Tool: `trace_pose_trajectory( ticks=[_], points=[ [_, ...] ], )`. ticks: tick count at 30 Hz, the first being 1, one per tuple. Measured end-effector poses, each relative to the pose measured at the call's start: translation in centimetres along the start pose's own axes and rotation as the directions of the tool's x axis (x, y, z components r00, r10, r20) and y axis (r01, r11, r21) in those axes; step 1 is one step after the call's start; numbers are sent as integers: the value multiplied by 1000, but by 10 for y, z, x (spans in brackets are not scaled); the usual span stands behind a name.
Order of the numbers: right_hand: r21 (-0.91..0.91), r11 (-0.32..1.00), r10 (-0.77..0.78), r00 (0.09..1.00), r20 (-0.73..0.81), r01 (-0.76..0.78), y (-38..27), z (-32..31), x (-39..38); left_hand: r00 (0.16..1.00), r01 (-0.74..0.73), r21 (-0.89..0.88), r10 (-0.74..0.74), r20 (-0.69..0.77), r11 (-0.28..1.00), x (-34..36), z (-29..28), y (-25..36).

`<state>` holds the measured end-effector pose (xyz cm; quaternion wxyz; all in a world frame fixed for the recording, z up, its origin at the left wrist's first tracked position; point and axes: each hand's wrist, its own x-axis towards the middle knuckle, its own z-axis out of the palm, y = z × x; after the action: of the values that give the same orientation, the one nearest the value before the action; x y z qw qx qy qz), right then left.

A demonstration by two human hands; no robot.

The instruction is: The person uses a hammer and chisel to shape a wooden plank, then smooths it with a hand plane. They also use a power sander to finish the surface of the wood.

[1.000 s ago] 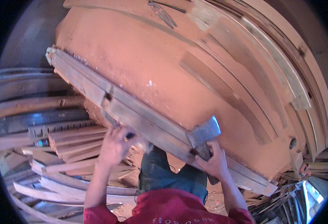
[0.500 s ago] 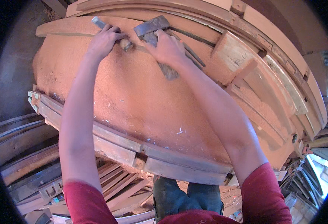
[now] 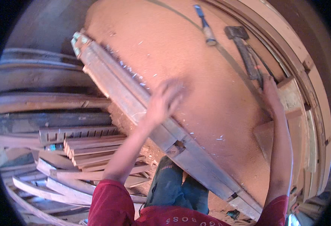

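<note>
My left hand (image 3: 165, 101), smeared by motion, hovers over the near wooden rail and the sawdust-covered panel (image 3: 214, 101); its fingers are apart and hold nothing. At the right, my right hand (image 3: 271, 90) is closed around the end of a dark tool with long thin handles (image 3: 262, 71), possibly pincers, partly hidden by the fingers. Just beside it lies a hammer (image 3: 242, 51) with a blocky metal head and a worn handle. Further left, a chisel (image 3: 207, 30) with a bluish blade and a wooden handle rests on the panel, untouched.
A long jointed wooden rail (image 3: 124, 90) borders the panel on my side. Curved wooden beams (image 3: 286, 34) edge the far side, with a wooden block (image 3: 291, 98) at right. Stacked timber strips (image 3: 97, 150) lie low at left. Pale shavings dot the sawdust.
My left hand has let go of the chisel and come back towards the near rail. My right hand has released the hammer and moved to the dark tool. The view has turned.
</note>
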<state>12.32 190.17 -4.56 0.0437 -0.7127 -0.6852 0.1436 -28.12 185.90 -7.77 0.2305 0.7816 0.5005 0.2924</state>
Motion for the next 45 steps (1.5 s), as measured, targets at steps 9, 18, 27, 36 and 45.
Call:
trace_pose_trajectory(
  ticks=[9,18,27,36,45],
  points=[
    [827,127,399,791,463,-548,-10,-10,-98,904,421,-126,-427,-25,898,-277,-44,67],
    [885,53,559,748,357,-462,-130,33,-351,972,191,-243,-148,182,951,-274,-36,97],
    [777,-92,-24,781,624,-623,-333,28,-329,900,-305,23,280,333,952,-204,-110,46],
    [911,392,-336,903,269,-125,-538,46,-123,916,-293,-218,209,-342,931,-111,-212,-181],
    [830,272,-69,870,-488,487,-709,140,47,948,-266,-510,127,-292,818,9,-281,-343]
  ],
)
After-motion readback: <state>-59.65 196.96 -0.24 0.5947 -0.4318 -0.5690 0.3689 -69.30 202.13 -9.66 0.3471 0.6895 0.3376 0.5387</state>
